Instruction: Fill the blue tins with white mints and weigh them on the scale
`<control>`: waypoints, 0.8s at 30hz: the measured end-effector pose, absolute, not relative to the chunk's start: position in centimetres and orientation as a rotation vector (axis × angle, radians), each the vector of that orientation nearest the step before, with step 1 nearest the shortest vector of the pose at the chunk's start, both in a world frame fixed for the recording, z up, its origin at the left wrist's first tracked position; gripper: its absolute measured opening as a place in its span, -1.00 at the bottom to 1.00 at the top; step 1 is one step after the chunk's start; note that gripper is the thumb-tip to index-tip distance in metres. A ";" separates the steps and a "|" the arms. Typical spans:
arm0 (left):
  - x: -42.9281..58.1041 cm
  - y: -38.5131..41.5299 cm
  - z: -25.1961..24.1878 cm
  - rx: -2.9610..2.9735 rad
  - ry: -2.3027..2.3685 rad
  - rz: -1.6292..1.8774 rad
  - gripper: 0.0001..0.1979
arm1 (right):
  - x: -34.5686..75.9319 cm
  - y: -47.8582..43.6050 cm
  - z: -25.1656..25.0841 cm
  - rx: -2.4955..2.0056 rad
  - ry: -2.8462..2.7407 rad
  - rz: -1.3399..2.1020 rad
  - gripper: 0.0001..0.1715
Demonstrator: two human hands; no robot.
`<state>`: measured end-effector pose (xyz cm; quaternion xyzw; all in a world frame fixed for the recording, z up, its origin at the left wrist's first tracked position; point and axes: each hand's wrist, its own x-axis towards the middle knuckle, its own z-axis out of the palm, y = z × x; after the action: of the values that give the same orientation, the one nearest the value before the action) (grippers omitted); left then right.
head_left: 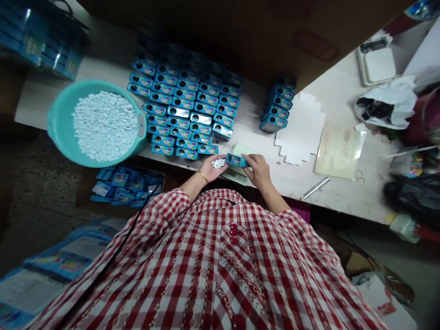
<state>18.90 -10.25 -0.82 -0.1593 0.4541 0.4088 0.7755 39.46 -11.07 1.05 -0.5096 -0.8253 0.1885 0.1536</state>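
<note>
My left hand (210, 170) is cupped palm up, with a small pile of white tablets (218, 163) resting in it. In my right hand (258, 170) is a small blue tin (235, 160) with a dark round opening, gripped at its right end. The tin's left end is right beside the tablets. Under the tin, on the table edge, lies a pale green pad (244, 149). Rows of similar blue tins (184, 134) stand just beyond my left hand. To their left is a turquoise tub (55, 123) holding many white tablets.
A shorter row of blue tins (275, 120) stands right of the main group. White cut cardboard (299, 130), a yellowish plastic sheet (338, 153) and a metal tube (316, 187) lie to the right. A box of blue packets (120, 190) sits below the tub. A large brown carton (240, 36) bounds the back.
</note>
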 end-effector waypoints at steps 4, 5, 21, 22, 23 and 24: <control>20.7 -8.9 -1.3 -0.336 0.947 0.882 -0.72 | 37.0 -11.0 6.0 -1.288 -2.821 0.167 -0.55; 21.1 -8.7 -1.3 -0.335 0.945 0.870 -0.71 | 36.3 -10.9 6.8 -1.225 -2.902 0.102 -0.55; 22.7 -7.8 -1.4 -0.294 0.948 0.772 -0.66 | 33.5 -10.4 10.0 -0.996 -3.228 0.124 -0.61; 22.7 -7.8 -1.3 -0.297 0.945 0.763 -0.66 | 33.5 -10.4 10.0 -1.003 -3.235 0.137 -0.61; 22.8 -7.8 -1.3 -0.302 0.939 0.757 -0.66 | 33.5 -10.4 10.0 -1.022 -3.232 0.158 -0.60; 22.9 -7.7 -1.3 -0.308 0.930 0.755 -0.65 | 33.6 -10.3 10.0 -1.049 -3.216 0.184 -0.60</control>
<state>22.93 -7.74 -1.35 -0.1443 0.4358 0.3540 0.8149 33.59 -10.31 9.98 -0.3074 -0.9421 0.0538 -0.1229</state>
